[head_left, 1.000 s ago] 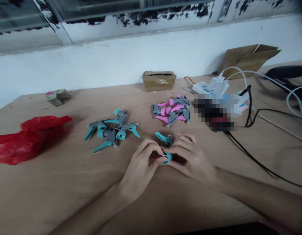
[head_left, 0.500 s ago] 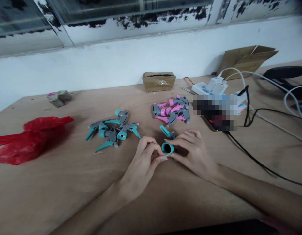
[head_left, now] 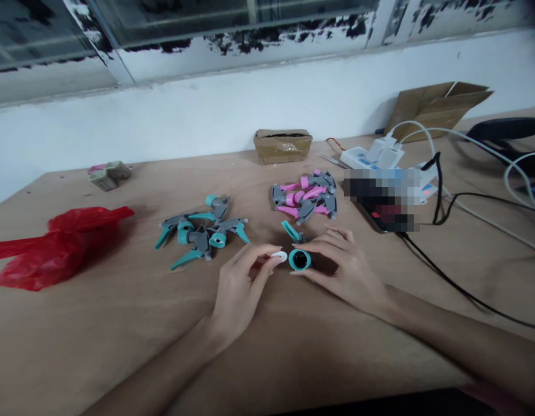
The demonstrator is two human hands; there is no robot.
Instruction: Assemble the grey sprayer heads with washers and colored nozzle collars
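Between the thumb and forefinger of my left hand [head_left: 241, 283] is a small white disc [head_left: 279, 255], pinched by its edge. My right hand [head_left: 343, 263] grips a teal and grey trigger sprayer head [head_left: 299, 260], its round teal collar facing me and its dark opening showing. The sprayer's teal trigger [head_left: 290, 231] points up and away, while much of its grey body is hidden by my right fingers. A narrow gap separates the disc from the collar. Several more teal and grey sprayer heads [head_left: 202, 240] lie in a pile beyond my left hand.
Pink and grey sprayer heads [head_left: 305, 197] are piled beyond my right hand. A red plastic bag [head_left: 62, 245] lies at left, a small cardboard box [head_left: 283, 147] by the wall. At right are a phone [head_left: 386, 222], a black cable [head_left: 449, 283] and a power strip [head_left: 358, 157].
My left hand has drawn back left from the collar with the white disc in its fingertips. The collar has turned slightly, showing its opening more squarely; my right hand keeps its grip.
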